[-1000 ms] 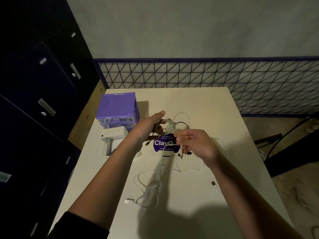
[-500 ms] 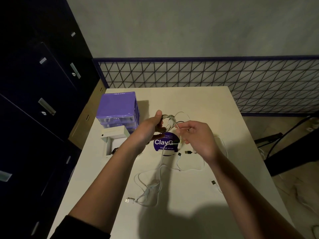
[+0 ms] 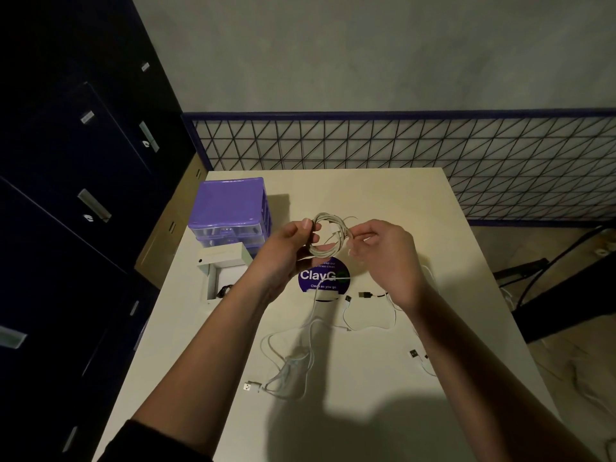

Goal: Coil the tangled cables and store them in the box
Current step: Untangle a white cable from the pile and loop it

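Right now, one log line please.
stage: coiling | left hand: grips white cable coil | right hand: pinches its strand | white box: open

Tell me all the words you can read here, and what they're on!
"ClayG": big white letters on the round purple sticker on the white table; a cable crosses the last letter.
"Clean as you go": small line under it.
Tiny top line: too blurred to read.
Grey cabinet labels: unreadable.

A white coiled cable point(image 3: 328, 235) is hanging mid-frame above the table; loose white cables point(image 3: 293, 361) are sprawling lower centre; an open white box point(image 3: 222, 271) is sitting centre-left.
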A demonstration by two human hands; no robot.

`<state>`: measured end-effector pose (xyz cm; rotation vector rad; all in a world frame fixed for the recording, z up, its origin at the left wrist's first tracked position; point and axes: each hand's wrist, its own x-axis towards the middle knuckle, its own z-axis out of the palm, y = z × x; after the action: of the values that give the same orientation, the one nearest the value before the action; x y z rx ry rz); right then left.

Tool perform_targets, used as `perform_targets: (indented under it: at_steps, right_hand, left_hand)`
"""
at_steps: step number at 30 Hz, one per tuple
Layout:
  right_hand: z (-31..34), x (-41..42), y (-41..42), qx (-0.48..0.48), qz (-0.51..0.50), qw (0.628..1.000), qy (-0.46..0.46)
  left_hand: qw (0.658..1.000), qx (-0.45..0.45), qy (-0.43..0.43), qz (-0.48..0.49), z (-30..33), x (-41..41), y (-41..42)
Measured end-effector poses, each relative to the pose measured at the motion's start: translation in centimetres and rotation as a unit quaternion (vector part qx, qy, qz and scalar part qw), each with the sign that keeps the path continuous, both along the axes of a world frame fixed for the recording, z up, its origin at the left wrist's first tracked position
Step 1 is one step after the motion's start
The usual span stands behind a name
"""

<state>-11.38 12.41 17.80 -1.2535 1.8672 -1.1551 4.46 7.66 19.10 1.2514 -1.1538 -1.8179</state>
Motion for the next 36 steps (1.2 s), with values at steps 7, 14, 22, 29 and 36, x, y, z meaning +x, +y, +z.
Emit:
perform_targets:
  at_steps: [7, 14, 22, 29, 36]
  right_hand:
    - [-0.5, -0.7, 0.3, 0.020, 0.003, 0.941, -0.337]
    - [-0.8, -0.5, 0.7, 0.040, 0.038, 0.862, -0.504]
    - [-0.9, 0.2, 0.5, 0.041, 0.042, 0.806, -0.589]
    - [-1.2, 0.2, 0.1, 0.052, 0.060, 0.876, -0.476]
    - [-1.2, 0.2, -0.2, 0.080, 0.031, 0.928, -0.363]
  left_hand:
    - [1.000, -0.022, 0.007, -0.003, 0.1, -0.2, 0.8]
    - [0.996, -0.058, -0.068, 0.003, -0.2, -0.2, 0.6]
    - [0.997, -0.065, -0.033, 0.024, -0.4, -0.5, 0.6]
    - [0.997, -0.076, -0.026, 0.015, -0.6, -0.7, 0.8]
    - [0.997, -0.066, -0.026, -0.001, -1.0, -0.7, 1.3]
